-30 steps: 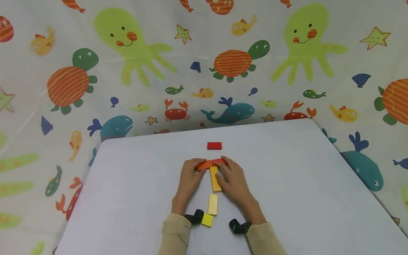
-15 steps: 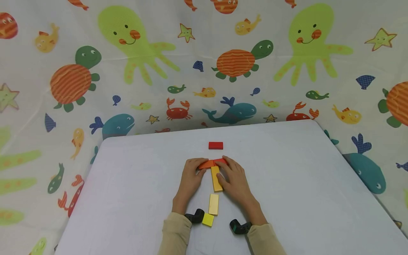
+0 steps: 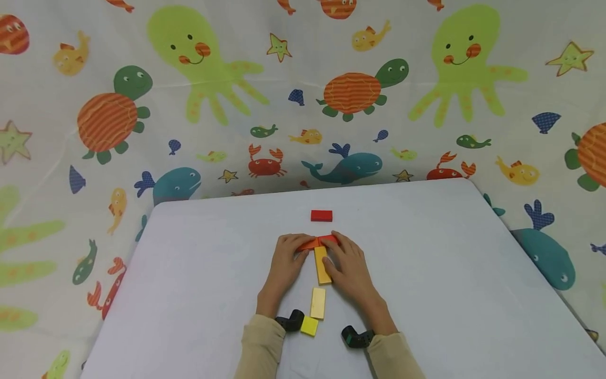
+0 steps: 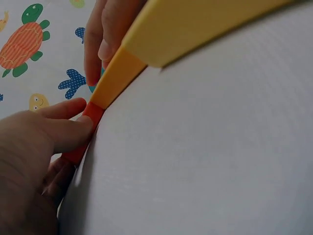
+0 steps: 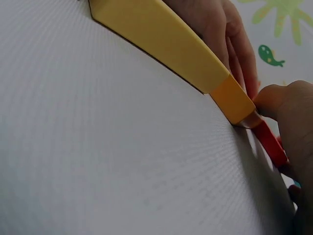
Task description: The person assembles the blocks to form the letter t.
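Observation:
In the head view my left hand (image 3: 285, 263) pinches an orange block (image 3: 310, 245) between thumb and fingers. My right hand (image 3: 349, 267) holds a red block (image 3: 328, 239) against the orange one's right end, its thumb beside an amber block (image 3: 322, 269). That amber block stretches toward me from where the two meet. A pale yellow block (image 3: 318, 303) lies nearer, with a small gap, and a bright yellow block (image 3: 310, 326) sits at its near end. In the left wrist view my thumb lies along the orange block (image 4: 80, 139). The right wrist view shows the red block (image 5: 270, 143) partly behind my fingers.
Another red block (image 3: 321, 216) lies apart, beyond both hands on the white table (image 3: 213, 263). Behind the table hangs a cloth (image 3: 284, 79) printed with sea animals. Black wrist cameras (image 3: 356, 337) sit low, the left one close to the bright yellow block.
The head view has shifted slightly. My left fingers cover a little more of the orange block than before; the right hand and the other blocks stay as they were.

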Available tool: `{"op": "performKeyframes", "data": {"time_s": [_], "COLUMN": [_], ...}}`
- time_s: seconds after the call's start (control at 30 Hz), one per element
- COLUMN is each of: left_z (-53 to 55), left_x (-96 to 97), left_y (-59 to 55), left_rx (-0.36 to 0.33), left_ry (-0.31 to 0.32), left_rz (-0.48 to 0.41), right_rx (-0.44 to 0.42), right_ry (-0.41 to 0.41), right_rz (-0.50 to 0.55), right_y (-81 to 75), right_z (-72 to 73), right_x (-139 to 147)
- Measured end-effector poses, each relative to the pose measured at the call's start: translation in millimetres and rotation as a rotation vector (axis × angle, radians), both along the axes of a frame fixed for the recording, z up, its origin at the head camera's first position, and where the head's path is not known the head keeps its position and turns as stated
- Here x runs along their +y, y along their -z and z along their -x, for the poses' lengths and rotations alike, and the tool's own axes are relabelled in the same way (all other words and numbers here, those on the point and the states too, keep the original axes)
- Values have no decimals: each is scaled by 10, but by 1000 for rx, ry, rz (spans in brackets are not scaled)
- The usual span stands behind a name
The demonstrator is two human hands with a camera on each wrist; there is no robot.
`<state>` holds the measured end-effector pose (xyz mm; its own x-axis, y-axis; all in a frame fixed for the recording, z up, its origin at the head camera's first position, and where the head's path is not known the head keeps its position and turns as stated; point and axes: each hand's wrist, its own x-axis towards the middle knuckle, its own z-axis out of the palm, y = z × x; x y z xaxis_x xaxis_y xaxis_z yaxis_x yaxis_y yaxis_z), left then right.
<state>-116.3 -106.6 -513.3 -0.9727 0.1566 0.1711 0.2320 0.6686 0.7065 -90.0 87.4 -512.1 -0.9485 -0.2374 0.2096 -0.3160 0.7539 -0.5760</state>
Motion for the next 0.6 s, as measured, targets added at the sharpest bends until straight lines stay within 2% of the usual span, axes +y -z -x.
{"op": "performKeyframes", "data": {"time_s": [0.33,0.6], "left_z": [-18,-10], "left_x": [-27,-20], "left_y": [54,36], "left_rx": [4,2], "left_ry": [-20,5], "left_rz": [-35,-52], "right_rx": [-20,-45], "right_ry": [-16,-2], "right_rz": [-55,-32], "right_y": [6,15], "right_z": [6,-3], "right_x": [-17,-5]}}
